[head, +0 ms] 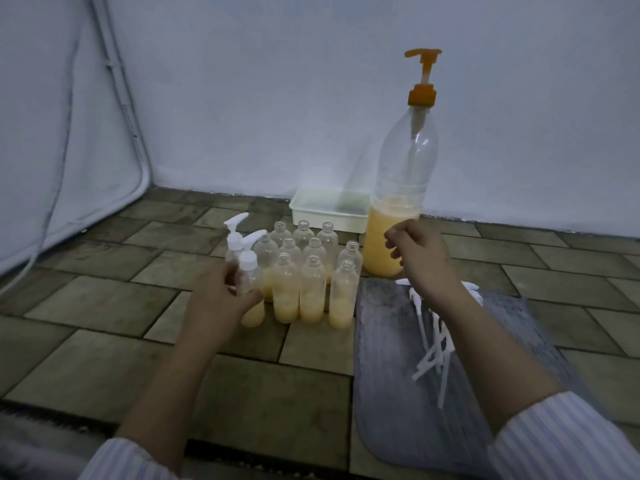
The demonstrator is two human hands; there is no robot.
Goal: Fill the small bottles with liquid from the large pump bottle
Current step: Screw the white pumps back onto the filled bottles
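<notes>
A tall clear pump bottle [398,188] with an orange pump head stands at the back right, its lower part holding yellow liquid. Several small clear bottles [311,271] stand in rows left of it; the front ones are partly filled with yellow liquid and uncapped. My left hand [214,303] grips a small capped bottle [251,289] with a white pump top, standing on the floor at the front left of the group. A second capped small bottle [233,244] stands behind it. My right hand [422,258] hovers in front of the big bottle, fingers loosely curled, holding nothing.
A grey mat [433,393] lies at the right with several loose white pump tops [436,344] on it. A white plastic tray [329,209] sits against the white backdrop behind the small bottles. The floor is brown tile.
</notes>
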